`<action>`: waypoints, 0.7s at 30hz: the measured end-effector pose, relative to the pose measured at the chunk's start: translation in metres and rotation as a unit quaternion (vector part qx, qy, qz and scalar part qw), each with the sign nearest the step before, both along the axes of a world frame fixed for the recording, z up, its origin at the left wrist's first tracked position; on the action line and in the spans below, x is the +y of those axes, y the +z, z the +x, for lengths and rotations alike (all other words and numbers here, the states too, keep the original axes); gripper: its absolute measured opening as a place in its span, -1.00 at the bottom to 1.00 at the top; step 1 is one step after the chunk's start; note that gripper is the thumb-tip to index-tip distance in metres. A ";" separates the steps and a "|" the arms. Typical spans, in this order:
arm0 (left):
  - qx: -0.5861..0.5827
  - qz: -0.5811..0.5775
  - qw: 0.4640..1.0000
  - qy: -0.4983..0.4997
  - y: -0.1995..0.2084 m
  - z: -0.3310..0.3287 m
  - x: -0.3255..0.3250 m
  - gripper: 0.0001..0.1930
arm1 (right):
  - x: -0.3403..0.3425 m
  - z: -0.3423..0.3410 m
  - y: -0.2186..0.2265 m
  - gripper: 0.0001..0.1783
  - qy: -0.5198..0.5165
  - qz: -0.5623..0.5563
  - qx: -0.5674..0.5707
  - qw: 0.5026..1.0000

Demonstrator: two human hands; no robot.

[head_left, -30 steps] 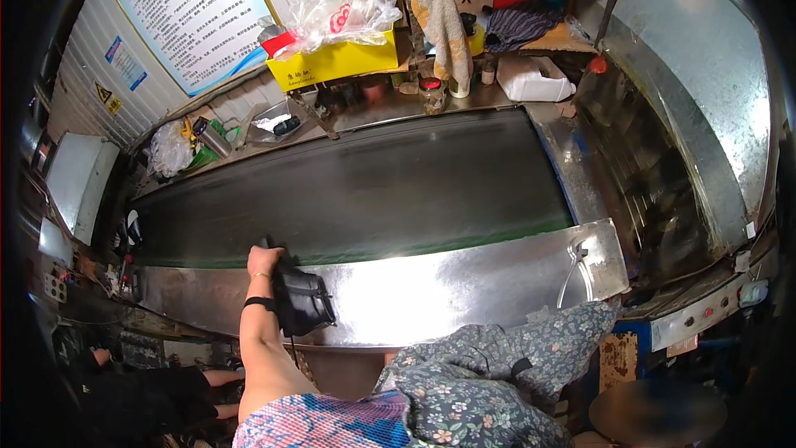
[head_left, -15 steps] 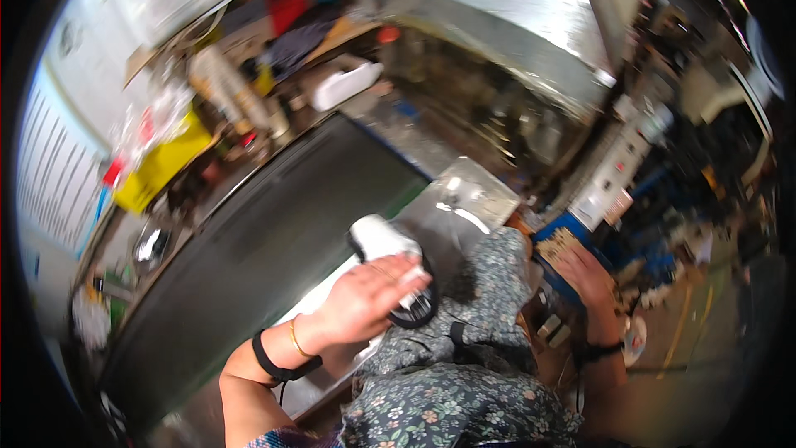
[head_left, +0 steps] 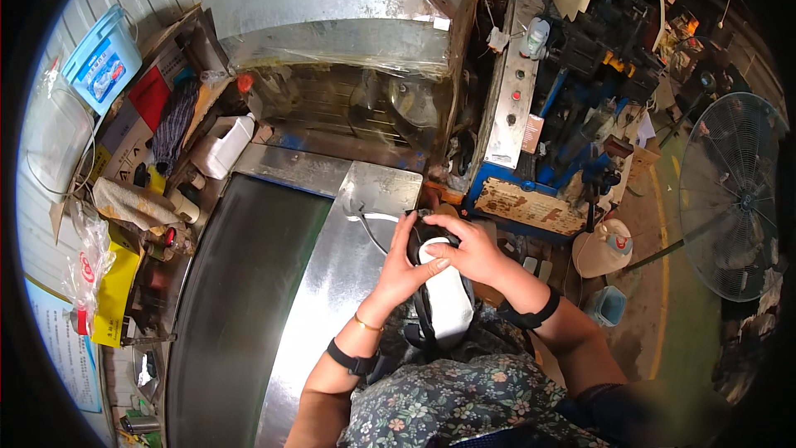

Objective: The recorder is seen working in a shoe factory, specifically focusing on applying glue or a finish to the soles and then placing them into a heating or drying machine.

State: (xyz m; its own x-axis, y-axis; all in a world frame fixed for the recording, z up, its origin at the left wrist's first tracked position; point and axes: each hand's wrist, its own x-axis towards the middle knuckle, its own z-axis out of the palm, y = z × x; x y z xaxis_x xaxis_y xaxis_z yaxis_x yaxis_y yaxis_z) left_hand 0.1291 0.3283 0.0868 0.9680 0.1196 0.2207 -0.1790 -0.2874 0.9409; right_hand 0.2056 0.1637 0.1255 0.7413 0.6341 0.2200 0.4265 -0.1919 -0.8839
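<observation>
A black shoe with a white, foot-shaped underside (head_left: 448, 305) lies upright in front of my floral apron (head_left: 464, 390). My left hand (head_left: 408, 267) grips its far end from the left, fingers along the black edge. From the right, my right hand (head_left: 477, 255) wraps around the same end. Both thumbs meet on the white surface. The black part between my fingers is partly hidden, so its details cannot be made out.
At my left runs a dark conveyor belt (head_left: 240, 265) with a shiny metal edge (head_left: 319, 307), below a metal hood (head_left: 323, 21). A cluttered shelf holds a white jug (head_left: 222, 147). To the right stand a blue machine (head_left: 531, 203), a jerrycan (head_left: 603, 247) and a fan (head_left: 736, 195).
My right hand has come over from the right to join the left on the shoe. The shoe is now turned lengthwise before me, and the view has swung to the right.
</observation>
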 end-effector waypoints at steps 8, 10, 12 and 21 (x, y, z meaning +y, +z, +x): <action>-0.108 0.113 0.986 0.057 0.023 0.000 -0.012 -0.56 | 0.004 0.012 -0.011 -0.83 -0.039 0.007 -0.147 0.988; -0.128 0.155 0.974 0.107 0.030 0.005 -0.022 -0.72 | 0.007 0.011 -0.010 -0.85 -0.064 0.005 -0.152 0.986; -0.125 0.224 0.959 0.124 0.035 0.010 -0.025 -0.78 | 0.004 0.013 -0.009 -0.82 -0.081 -0.028 -0.112 0.990; 0.023 -0.204 0.979 -0.015 0.010 0.008 -0.010 -0.34 | -0.014 0.049 -0.013 -0.29 0.161 -0.045 0.068 0.984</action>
